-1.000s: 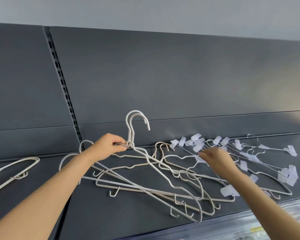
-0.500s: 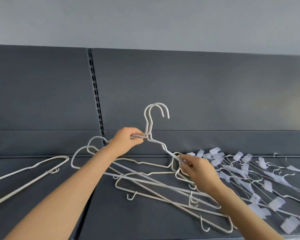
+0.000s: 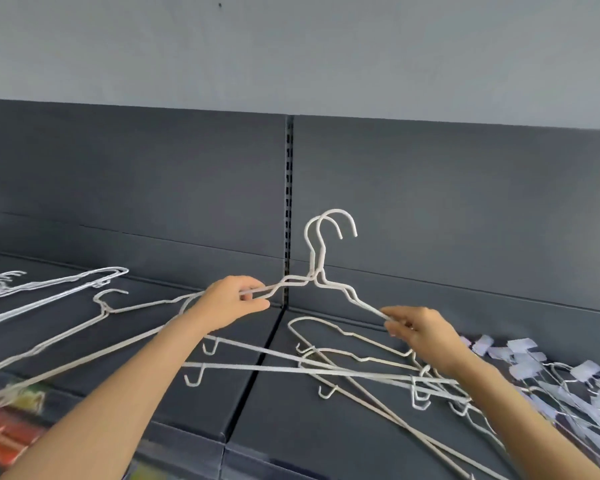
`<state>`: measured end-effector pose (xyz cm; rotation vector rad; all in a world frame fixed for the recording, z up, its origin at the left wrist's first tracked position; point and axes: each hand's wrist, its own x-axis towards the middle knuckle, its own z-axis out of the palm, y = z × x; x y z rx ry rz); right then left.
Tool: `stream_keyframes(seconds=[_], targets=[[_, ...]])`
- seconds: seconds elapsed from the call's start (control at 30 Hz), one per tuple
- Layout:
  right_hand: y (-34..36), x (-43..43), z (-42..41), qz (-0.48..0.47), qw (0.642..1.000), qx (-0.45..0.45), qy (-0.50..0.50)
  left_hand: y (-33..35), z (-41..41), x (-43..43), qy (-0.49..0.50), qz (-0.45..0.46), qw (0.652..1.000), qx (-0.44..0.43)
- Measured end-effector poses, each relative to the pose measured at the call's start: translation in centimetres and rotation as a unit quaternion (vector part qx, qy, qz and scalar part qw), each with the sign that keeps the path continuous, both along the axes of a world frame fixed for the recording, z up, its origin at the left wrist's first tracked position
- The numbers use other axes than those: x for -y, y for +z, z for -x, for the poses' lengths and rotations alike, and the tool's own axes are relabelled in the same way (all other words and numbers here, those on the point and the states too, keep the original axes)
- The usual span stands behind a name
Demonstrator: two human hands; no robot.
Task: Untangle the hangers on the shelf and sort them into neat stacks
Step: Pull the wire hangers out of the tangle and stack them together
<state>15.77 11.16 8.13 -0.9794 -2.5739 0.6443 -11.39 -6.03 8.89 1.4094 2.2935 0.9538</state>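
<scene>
Untangling step: the left grip (image 3: 234, 299) and the right grip (image 3: 420, 332) each pinch one shoulder of two white hangers (image 3: 318, 271), raised before the slotted upright (image 3: 289, 202). Next, I judge, lift them free of the tangle (image 3: 418, 382) right of the upright, toward the stack (image 3: 94, 277) left of it.

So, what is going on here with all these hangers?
A person holds two white wire hangers above the dark shelf, the left hand gripping one shoulder, the right hand pinching the other. More white hangers lie tangled beneath, clip hangers are piled at the right, and a few hangers lie apart at far left.
</scene>
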Motion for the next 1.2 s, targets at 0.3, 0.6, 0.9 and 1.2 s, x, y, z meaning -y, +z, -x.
stream_keyframes(seconds=[0.3,0.6,0.9,1.2], targets=[[-0.4,3.7,10.8,-0.04,0.996,0.011,0.078,0.4,6.6,8.2,0.083,0.059,0.975,-0.196],[0.0,9.9,25.4,-0.059,0.99,0.006,0.129,0.5,18.5,16.3,0.109,0.071,0.98,-0.151],[0.0,14.2,34.8,-0.115,0.982,-0.038,0.146,0.1,27.6,20.9,0.113,0.081,0.983,-0.12],[-0.8,13.4,39.1,-0.06,0.984,-0.014,0.168,-1.2,31.0,22.2,0.13,0.066,0.985,-0.096]])
